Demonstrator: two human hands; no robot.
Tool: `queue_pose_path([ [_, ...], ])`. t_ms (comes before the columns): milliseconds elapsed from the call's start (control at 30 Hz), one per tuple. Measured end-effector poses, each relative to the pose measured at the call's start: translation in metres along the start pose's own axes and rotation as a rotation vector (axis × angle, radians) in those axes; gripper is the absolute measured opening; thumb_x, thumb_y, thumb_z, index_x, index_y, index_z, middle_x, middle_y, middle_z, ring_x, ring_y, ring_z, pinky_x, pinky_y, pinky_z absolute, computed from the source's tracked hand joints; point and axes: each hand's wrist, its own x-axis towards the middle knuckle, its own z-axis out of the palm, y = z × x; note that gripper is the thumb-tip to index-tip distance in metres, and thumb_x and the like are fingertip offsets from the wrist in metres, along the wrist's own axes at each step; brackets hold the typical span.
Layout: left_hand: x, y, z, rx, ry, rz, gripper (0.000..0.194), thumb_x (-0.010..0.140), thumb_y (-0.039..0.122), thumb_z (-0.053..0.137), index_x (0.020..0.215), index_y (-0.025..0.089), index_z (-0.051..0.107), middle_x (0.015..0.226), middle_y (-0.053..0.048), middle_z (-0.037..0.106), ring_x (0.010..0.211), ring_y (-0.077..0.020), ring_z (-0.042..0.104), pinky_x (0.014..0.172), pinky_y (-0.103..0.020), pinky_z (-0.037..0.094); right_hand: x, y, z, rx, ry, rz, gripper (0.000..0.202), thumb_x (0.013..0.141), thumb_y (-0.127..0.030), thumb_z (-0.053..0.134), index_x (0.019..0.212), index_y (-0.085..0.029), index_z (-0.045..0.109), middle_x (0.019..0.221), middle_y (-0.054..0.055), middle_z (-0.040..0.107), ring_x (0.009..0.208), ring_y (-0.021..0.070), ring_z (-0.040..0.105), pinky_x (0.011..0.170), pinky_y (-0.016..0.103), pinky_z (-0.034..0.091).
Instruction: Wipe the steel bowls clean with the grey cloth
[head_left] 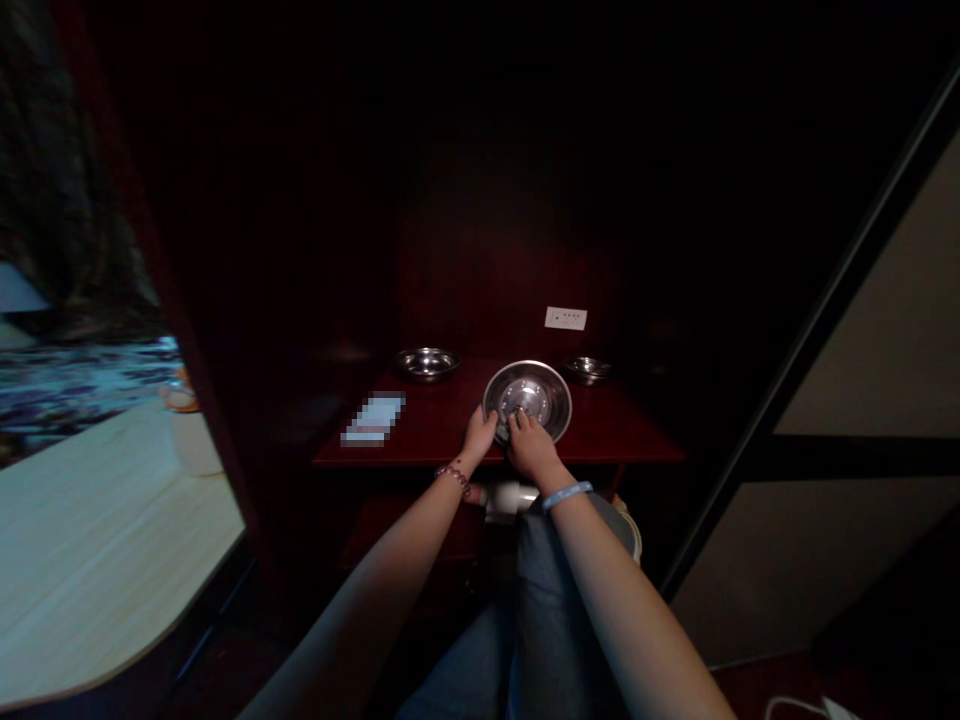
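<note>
A shiny steel bowl is tilted toward me above the front of a dark red shelf. My left hand, with a beaded bracelet at the wrist, grips the bowl's near left rim, thumb over the edge. Inside the bowl lies my right hand, a pale blue band on its wrist. Its fingers are bent against the inner wall; a small greyish patch shows beside them, too dim to name. Another steel bowl stands at the back left of the shelf. Smaller steel bowls sit at the back right, seemingly stacked.
A blurred-out pale rectangle lies on the shelf's left. On the back wall is a white socket plate. Below the shelf shows a whitish object near my knees. To the left stands a light wooden table with a white container.
</note>
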Motion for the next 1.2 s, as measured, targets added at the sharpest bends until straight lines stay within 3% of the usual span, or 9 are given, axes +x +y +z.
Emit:
queue_pose_path([
  [133, -0.001, -0.001, 0.000, -0.018, -0.006, 0.017, 0.015, 0.081, 0.019, 0.057, 0.092, 0.015, 0.065, 0.098, -0.010, 0.073, 0.094, -0.0225, 0.067, 0.094, -0.037, 0.050, 0.000, 0.008, -0.001, -0.008, 0.045, 0.020, 0.076, 0.086, -0.018, 0.051, 0.153, 0.002, 0.020, 0.160, 0.027, 0.019, 0.143, 0.0334, 0.033, 0.113, 0.041, 0.035],
  [367, 0.001, -0.004, 0.001, -0.033, -0.030, 0.018, 0.015, 0.079, 0.023, 0.060, 0.091, 0.016, 0.066, 0.093, -0.008, 0.074, 0.091, -0.0222, 0.068, 0.089, -0.035, 0.051, -0.005, 0.020, 0.001, 0.041, -0.093, 0.040, 0.063, 0.089, -0.016, 0.046, 0.148, 0.001, 0.032, 0.158, 0.027, 0.025, 0.136, 0.0314, 0.046, 0.109, 0.038, 0.041],
  [567, 0.002, -0.005, 0.000, -0.018, -0.015, 0.023, 0.012, 0.079, 0.022, 0.059, 0.087, 0.016, 0.065, 0.088, -0.008, 0.072, 0.084, -0.0209, 0.067, 0.087, -0.035, 0.051, 0.000, 0.009, 0.005, 0.044, -0.066, 0.043, 0.060, 0.092, -0.016, 0.040, 0.151, -0.007, 0.032, 0.159, 0.023, 0.027, 0.135, 0.0309, 0.048, 0.107, 0.041, 0.043],
  [767, 0.002, -0.007, -0.001, 0.027, -0.007, 0.031, 0.009, 0.080, 0.021, 0.057, 0.084, 0.016, 0.064, 0.084, -0.007, 0.071, 0.080, -0.0197, 0.066, 0.084, -0.033, 0.050, 0.001, 0.016, 0.001, 0.124, -0.106, -0.143, 0.054, 0.090, -0.013, 0.042, 0.144, -0.014, 0.046, 0.153, 0.013, 0.044, 0.135, 0.0216, 0.050, 0.112, 0.032, 0.037],
  [933, 0.002, -0.006, -0.001, 0.015, -0.010, 0.038, 0.009, 0.078, 0.020, 0.059, 0.084, 0.016, 0.064, 0.083, -0.006, 0.071, 0.083, -0.0192, 0.066, 0.083, -0.032, 0.051, -0.009, 0.025, -0.015, 0.030, -0.151, -0.039, 0.047, 0.093, -0.019, 0.042, 0.138, -0.024, 0.053, 0.132, 0.011, 0.065, 0.119, 0.0252, 0.063, 0.100, 0.036, 0.046],
  [1200, -0.001, 0.001, -0.001, 0.026, -0.045, 0.059, 0.012, 0.077, 0.018, 0.058, 0.085, 0.014, 0.066, 0.088, -0.009, 0.073, 0.085, -0.0219, 0.067, 0.084, -0.034, 0.051, -0.008, 0.040, -0.042, -0.093, -0.301, 0.012, 0.043, 0.091, -0.025, 0.048, 0.132, -0.033, 0.060, 0.129, 0.008, 0.067, 0.116, 0.0265, 0.065, 0.094, 0.037, 0.049],
])
